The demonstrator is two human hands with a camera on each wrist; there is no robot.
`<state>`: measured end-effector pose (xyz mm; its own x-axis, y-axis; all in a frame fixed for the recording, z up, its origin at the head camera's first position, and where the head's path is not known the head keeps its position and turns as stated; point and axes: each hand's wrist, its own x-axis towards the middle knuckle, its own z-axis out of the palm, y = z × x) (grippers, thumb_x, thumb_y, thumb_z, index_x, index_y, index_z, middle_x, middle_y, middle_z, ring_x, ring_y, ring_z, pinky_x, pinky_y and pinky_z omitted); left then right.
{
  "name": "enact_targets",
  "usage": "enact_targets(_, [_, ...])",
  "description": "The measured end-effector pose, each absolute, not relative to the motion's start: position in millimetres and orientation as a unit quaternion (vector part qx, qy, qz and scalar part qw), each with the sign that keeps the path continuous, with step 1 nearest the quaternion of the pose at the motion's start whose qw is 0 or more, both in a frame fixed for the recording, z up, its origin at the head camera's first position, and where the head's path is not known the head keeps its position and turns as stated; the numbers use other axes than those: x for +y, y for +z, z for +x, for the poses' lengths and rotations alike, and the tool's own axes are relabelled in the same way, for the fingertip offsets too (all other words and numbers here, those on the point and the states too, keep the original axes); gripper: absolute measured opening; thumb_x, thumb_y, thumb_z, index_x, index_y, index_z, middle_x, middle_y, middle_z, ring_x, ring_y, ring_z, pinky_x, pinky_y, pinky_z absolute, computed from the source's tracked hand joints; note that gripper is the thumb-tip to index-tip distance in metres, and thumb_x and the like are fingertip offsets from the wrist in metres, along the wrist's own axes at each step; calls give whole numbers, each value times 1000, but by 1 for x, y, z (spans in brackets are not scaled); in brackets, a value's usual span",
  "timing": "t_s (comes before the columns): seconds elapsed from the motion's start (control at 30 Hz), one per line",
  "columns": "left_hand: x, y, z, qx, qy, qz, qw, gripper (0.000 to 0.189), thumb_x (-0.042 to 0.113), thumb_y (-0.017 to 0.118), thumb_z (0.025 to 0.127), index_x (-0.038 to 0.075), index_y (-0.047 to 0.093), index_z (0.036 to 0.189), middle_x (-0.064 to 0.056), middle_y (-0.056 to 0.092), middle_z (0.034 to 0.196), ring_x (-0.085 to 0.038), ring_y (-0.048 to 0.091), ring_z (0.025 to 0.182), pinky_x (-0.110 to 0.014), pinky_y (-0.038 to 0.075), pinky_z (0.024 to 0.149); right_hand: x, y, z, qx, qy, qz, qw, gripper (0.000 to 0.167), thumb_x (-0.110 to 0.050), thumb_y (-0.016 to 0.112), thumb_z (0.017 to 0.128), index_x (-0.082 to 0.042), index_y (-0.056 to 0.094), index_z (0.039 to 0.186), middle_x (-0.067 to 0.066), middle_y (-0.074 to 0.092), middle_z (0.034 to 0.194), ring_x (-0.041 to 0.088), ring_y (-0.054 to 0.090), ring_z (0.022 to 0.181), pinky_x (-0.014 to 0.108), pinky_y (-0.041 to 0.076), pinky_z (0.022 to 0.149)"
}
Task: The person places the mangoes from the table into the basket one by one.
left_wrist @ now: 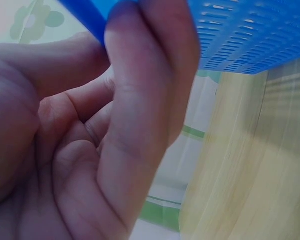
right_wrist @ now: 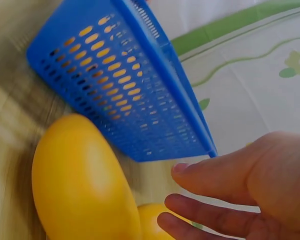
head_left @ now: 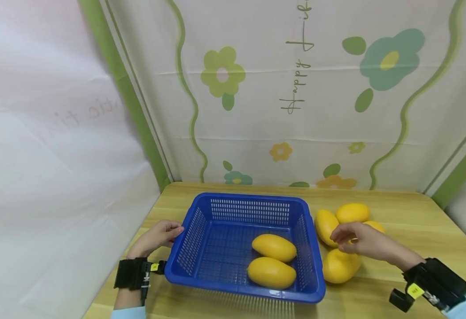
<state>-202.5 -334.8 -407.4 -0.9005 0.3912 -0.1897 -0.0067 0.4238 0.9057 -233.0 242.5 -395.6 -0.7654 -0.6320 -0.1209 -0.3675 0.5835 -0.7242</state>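
My left hand (head_left: 158, 238) pinches the left rim of a blue plastic basket (head_left: 238, 291) between thumb and fingers; the left wrist view shows the rim (left_wrist: 85, 20) caught there. Inside the basket, toward its right side, lie two yellow mangoes, one mango (head_left: 273, 247) behind the other mango (head_left: 272, 273). Over the loose mangoes at the basket's right hovers my right hand (head_left: 362, 239), its fingers loosely bent and nothing in its grasp. In the right wrist view, thumb and fingers are spread apart, near a mango (right_wrist: 82, 180) and the basket's slotted side wall (right_wrist: 110, 75).
Several mangoes sit on the wooden table (head_left: 412, 230) right of the basket, among them a back mango (head_left: 352, 212), a left mango (head_left: 326, 227) and a front mango (head_left: 340, 266). A flowered white curtain (head_left: 265, 119) hangs behind the table; another white cloth (head_left: 57, 177) borders the left.
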Motion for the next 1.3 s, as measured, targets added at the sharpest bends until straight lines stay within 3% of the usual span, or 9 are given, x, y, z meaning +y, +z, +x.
enact_targets(0.17, [-334,-407,-202,826,520,114,186,38,23,44,108,-10,63,114,-17,73,96,-20,73,83,-37,63,78,247,-400,-233,877,-330,-295,185,26,-16,69,94,-1,64,115,11,69,110,15,65,96,49,55,81])
enact_targets(0.4, [-333,-409,-200,824,522,112,188,38,23,44,108,-10,63,114,-16,73,95,-20,73,82,-36,63,77,250,-407,-233,885,-313,-290,187,32,-17,74,88,-3,65,115,10,69,112,24,65,99,28,55,79])
enact_targets(0.57, [-333,-411,-200,822,524,115,192,38,23,44,108,-10,63,114,-15,72,95,-20,73,82,-36,63,77,252,-411,-231,880,-311,-300,198,36,-15,76,85,-1,64,117,12,68,115,28,65,100,27,55,81])
enact_targets(0.83, [-333,-406,-202,834,510,109,183,38,24,45,108,-9,63,114,-15,72,97,-21,73,84,-35,63,78,253,-415,-235,880,-299,-308,202,38,-18,77,85,-4,65,118,10,68,118,19,64,101,26,54,82])
enact_targets(1.07, [-331,-409,-204,834,509,108,184,38,25,46,108,-8,63,114,-14,73,97,-21,73,86,-35,62,79,257,-414,-233,884,-279,-297,230,41,-25,77,85,-8,66,120,6,68,119,22,62,105,39,53,86])
enact_targets(1.17, [-329,-408,-204,838,505,104,181,38,26,46,107,-7,64,114,-13,73,97,-21,73,86,-35,62,80,258,-413,-232,884,-270,-299,239,42,-27,77,86,-8,65,122,7,67,122,20,61,105,38,52,85])
enact_targets(1.3, [-332,-408,-203,839,506,95,177,38,26,46,108,-8,63,113,-14,72,96,-21,72,85,-36,62,79,255,-414,-232,882,-270,-285,260,46,-28,76,87,-7,63,125,12,65,127,30,59,112,50,51,90])
